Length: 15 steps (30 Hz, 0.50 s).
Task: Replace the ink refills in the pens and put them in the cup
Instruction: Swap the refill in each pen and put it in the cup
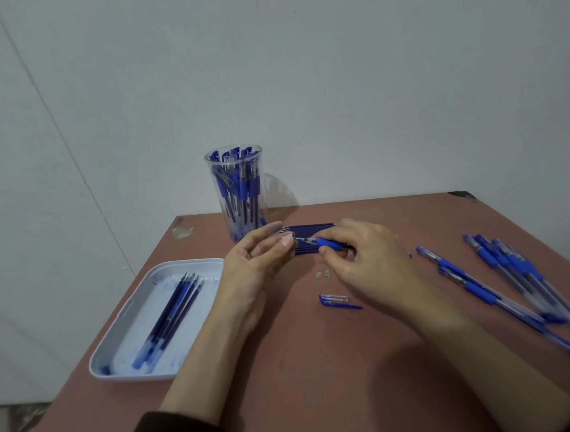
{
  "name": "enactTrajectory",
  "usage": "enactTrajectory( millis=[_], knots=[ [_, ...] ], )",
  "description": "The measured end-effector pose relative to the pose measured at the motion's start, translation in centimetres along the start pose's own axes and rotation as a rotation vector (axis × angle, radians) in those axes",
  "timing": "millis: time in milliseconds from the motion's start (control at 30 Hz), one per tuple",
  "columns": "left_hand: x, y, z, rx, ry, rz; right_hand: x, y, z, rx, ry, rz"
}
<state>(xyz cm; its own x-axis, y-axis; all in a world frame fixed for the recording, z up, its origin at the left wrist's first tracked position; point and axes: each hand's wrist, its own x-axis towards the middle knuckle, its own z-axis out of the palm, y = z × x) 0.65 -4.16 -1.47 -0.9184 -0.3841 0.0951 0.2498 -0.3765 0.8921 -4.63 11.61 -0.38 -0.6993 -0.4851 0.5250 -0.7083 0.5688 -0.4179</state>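
Observation:
My right hand (363, 257) grips a blue-gripped pen (325, 243) by its barrel, tip pointing left. The thumb and forefinger of my left hand (262, 254) pinch the pen's metal tip (296, 239). Both hands hover over a row of dark blue refills (308, 229) lying on the table. A clear cup (238, 192) holding several blue pens stands just behind my left hand. A loose pen cap (335, 300) lies in front of my right hand.
A white tray (119, 363) at the left holds several used refills (170, 319). Several blue pens (514, 282) lie in a pile at the right on the reddish-brown table (319, 364). Small scraps (324, 274) lie near the middle. A grey wall stands behind.

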Motion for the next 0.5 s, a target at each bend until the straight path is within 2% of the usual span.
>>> enactTrajectory(
  millis=[233,500],
  knots=[
    [-0.02,-0.61,-0.12,0.176,-0.071,0.061,-0.03,-0.16,0.21,-0.061,-0.062,-0.033],
    [0.17,-0.48,0.08,0.080,-0.090,0.064,-0.12,-0.94,0.89,0.493,-0.070,0.179]
  ],
)
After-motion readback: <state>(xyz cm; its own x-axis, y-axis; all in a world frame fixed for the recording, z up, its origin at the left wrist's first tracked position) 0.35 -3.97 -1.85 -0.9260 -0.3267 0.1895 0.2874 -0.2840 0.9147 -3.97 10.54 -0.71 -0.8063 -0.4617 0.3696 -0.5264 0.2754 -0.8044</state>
